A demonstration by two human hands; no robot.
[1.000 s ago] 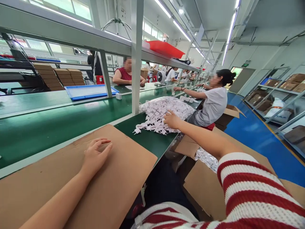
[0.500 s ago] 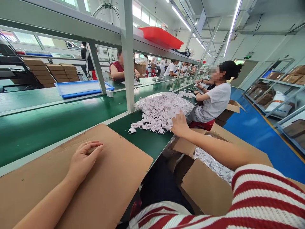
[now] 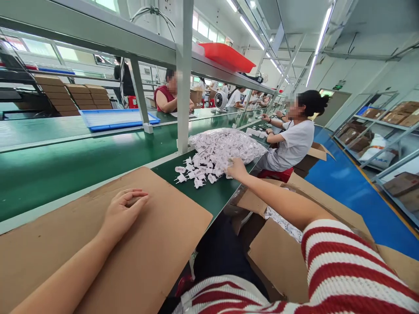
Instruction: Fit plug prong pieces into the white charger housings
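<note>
My left hand [image 3: 127, 212] rests on a flat cardboard sheet [image 3: 144, 257], its fingers loosely bent and the thumb apart, with nothing in it. My right hand [image 3: 237, 169] is at the near right edge of a heap of white plugs [image 3: 199, 169]. Its fingers are curled in against the heap; what they grip is hidden. The plugs have two pins each and lie loose on the green bench top [image 3: 209, 196]. Behind them, a clear plastic bag [image 3: 242, 141] full of the same white pieces lies on the bench, close to my right hand.
Below my right arm stands an open carton [image 3: 281, 257] holding a plastic bag. A grey post [image 3: 184, 87] rises behind the plugs, carrying a shelf with a red tray [image 3: 225, 56]. A blue-rimmed tray [image 3: 114, 120] lies beyond. A co-worker [image 3: 294, 135] sits at the right.
My right hand has come down and slightly left, against the heap. Loose plugs at the front have shifted and spread. My left hand stays on the cardboard; the view has moved slightly.
</note>
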